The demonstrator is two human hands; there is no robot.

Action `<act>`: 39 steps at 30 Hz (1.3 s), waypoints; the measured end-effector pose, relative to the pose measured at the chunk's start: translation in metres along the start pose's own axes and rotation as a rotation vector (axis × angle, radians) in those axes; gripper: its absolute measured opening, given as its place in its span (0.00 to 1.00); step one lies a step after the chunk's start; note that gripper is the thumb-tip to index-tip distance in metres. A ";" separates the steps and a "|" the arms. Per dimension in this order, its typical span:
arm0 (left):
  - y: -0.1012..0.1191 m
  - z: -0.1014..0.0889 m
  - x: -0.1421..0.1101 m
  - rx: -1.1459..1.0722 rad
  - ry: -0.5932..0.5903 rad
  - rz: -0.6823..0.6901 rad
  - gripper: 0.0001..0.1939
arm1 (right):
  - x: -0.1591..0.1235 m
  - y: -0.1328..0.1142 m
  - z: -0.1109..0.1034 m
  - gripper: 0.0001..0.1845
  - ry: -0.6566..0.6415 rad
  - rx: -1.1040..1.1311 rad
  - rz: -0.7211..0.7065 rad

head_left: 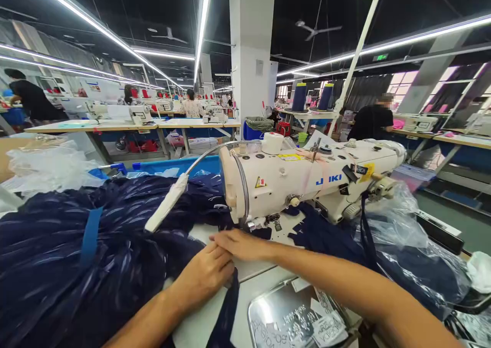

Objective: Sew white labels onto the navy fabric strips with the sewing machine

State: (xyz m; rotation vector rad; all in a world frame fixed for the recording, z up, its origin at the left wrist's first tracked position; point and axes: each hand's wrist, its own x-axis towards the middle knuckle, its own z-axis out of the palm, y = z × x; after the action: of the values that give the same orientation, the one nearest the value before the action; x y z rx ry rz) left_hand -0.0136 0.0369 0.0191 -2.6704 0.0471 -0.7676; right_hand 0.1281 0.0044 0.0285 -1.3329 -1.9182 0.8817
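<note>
In front of the sewing machine's needle area, my left hand (209, 270) is closed around a navy fabric strip (226, 309), which hangs from beneath it toward me. My right hand (242, 244) reaches in from the right, its fingers bent together and touching the left hand's fingertips. What those right fingers pinch is hidden. Just behind the hands stands a white sewing machine (268, 179). To the left lies a large heap of navy garment pieces (126, 225), with a blue band (90, 235) across part of it.
A white lamp on a bendable arm (168, 203) leans over the heap. Loose printed labels (330, 328) lie on a metal plate (284, 302) at front. More navy fabric (326, 230) and clear plastic bags (402, 225) are at right. A person (370, 123) sits farther back.
</note>
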 end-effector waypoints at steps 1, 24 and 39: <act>-0.002 0.003 -0.003 -0.008 -0.021 -0.002 0.18 | -0.019 0.004 -0.005 0.14 -0.009 -0.095 -0.062; 0.000 0.020 -0.011 -0.571 -0.171 -0.762 0.06 | -0.050 0.082 -0.051 0.13 0.199 -1.107 -0.287; 0.035 0.003 0.024 -0.492 -0.024 -0.699 0.11 | -0.152 0.023 -0.058 0.12 -0.057 -1.136 -0.340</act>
State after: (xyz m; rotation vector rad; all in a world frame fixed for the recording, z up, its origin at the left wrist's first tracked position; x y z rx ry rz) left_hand 0.0109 0.0016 0.0171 -3.1839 -0.8463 -1.0237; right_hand 0.2303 -0.1243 0.0248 -1.4334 -2.6981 -0.4618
